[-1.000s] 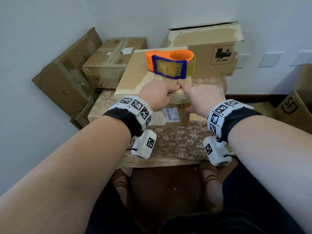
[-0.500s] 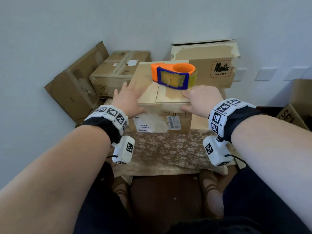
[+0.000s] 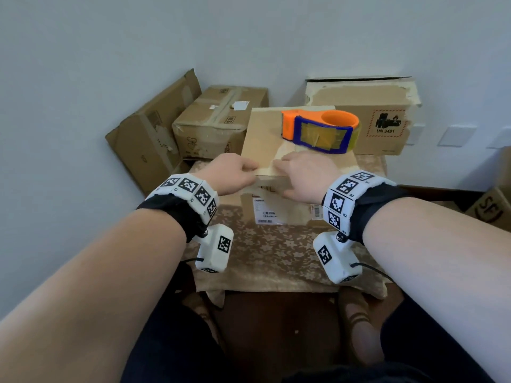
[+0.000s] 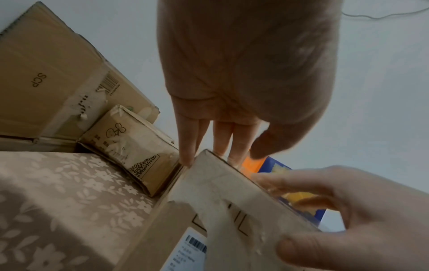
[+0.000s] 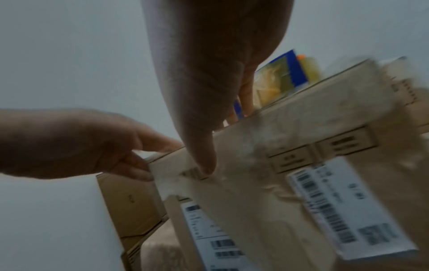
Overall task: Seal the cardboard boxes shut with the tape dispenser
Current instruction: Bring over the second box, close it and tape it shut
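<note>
L hand [image 3: 229, 175] & R hand [image 3: 307, 175] clasp near top edge of box [image 3: 265, 134], fingers curled over it. Tape dispenser [image 3: 318, 131] sits on box top at 1 o'clock, lying 9-to-3, nearer R hand.

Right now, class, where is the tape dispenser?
In the head view the tape dispenser sits on top of the cardboard box, toward its far right, just beyond the right hand and before the UN 3481 box.
</note>
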A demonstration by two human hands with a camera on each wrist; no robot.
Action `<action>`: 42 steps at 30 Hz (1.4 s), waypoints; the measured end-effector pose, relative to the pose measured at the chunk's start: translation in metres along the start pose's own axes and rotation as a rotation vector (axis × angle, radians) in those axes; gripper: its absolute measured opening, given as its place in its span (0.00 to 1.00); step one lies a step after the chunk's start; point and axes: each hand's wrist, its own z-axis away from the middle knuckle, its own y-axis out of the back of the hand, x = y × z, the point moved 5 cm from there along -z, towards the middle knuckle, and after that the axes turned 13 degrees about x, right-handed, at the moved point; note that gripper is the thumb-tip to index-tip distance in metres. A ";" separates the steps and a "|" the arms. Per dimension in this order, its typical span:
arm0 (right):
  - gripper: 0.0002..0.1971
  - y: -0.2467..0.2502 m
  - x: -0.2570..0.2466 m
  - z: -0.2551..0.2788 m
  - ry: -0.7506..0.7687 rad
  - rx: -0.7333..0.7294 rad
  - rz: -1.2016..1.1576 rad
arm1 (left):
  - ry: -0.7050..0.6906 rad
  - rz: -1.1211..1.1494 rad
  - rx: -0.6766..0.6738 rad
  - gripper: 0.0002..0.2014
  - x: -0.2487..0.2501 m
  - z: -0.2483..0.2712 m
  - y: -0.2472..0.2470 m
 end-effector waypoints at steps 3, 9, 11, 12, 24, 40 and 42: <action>0.25 -0.003 -0.017 -0.013 0.026 -0.007 -0.035 | 0.113 0.330 0.040 0.22 -0.005 0.000 0.003; 0.14 -0.002 -0.040 -0.036 0.060 0.010 0.089 | 0.020 0.151 -0.059 0.26 -0.026 -0.011 0.003; 0.12 -0.002 -0.043 -0.041 0.086 0.000 0.124 | -0.049 -0.034 -0.097 0.33 -0.033 -0.016 0.002; 0.13 0.000 -0.043 -0.043 0.094 -0.004 0.128 | -0.069 -0.086 -0.116 0.38 -0.035 -0.018 0.001; 0.20 0.001 -0.034 -0.053 0.115 -0.020 0.056 | -0.284 -0.335 -0.034 0.52 -0.030 -0.032 -0.014; 0.23 -0.002 -0.029 -0.055 0.148 0.007 0.000 | -0.290 -0.401 -0.093 0.42 -0.029 -0.039 -0.014; 0.22 -0.002 -0.029 -0.054 0.142 0.008 -0.008 | -0.272 -0.422 -0.123 0.42 -0.029 -0.038 -0.014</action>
